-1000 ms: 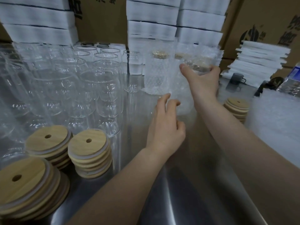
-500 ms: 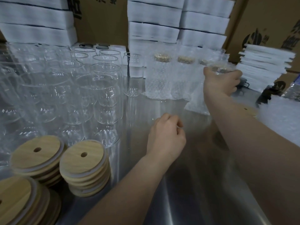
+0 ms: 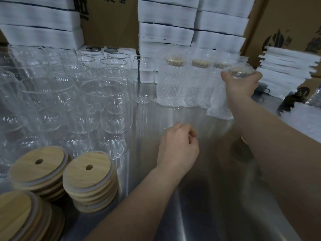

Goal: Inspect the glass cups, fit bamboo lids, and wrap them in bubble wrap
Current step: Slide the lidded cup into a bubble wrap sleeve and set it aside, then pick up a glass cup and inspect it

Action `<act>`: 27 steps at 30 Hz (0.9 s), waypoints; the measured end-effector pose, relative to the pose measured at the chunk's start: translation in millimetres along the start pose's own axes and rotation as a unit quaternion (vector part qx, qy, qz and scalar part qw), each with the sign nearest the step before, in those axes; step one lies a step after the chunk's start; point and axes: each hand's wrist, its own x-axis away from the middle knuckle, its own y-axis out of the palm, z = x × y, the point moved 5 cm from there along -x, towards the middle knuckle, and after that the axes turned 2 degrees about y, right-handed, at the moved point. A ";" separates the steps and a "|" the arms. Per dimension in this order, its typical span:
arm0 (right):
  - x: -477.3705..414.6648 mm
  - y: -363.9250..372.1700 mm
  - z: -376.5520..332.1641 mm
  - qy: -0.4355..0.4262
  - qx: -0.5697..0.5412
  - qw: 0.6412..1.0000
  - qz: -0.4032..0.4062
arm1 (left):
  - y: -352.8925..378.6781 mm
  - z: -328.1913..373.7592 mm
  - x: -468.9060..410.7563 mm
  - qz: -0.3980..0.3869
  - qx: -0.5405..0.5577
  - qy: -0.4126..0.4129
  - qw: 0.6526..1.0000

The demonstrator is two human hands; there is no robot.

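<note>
4 bubble-wrapped cups sit at the far edge of the surface (image 3: 182,214). 3 wrapped cups (image 3: 173,84) stand in a row, touching side by side, and a pale bamboo lid shows through the dimpled film at the top of each. The 4th, the end cup (image 3: 219,106), is at the right of that row and a little nearer. The right hand (image 3: 240,82) grips it from above, fingers and thumb curled around its lidded top, and its wrap flares out loose at the base.

The left hand (image 3: 178,146) is over the bare middle of the surface, fingers curled under into a fist with nothing in it.

The left half is crowded with clear glass cups (image 3: 104,94), rounded and open-mouthed, packed too tightly to count. At the near left corner are 3 lid stacks (image 3: 88,173), flat round bamboo discs, each top disc with 1 small hole and a pale ring beneath it.

The surface is shiny brushed metal. Behind it rise white foam blocks (image 3: 166,14) and brown cardboard boxes (image 3: 111,23). 1 pile of white sheets (image 3: 286,72) lies at the far right.
</note>
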 end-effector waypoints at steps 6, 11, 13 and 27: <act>19.6 -9.2 -14.1 -0.001 0.106 0.994 0.008 | -0.7 0.8 0.5 -0.002 -0.001 -0.003 1.000; 69.9 -7.4 -76.8 -0.285 0.189 0.938 0.064 | -1.1 1.3 0.2 0.001 0.005 0.000 1.000; 100.3 14.6 -101.3 -0.366 0.126 0.921 -0.028 | -2.2 0.7 0.7 0.002 0.013 -0.009 1.000; 167.1 123.6 -107.0 -0.337 0.263 0.849 -0.309 | -6.1 -10.7 -3.7 0.035 -0.004 -0.041 0.999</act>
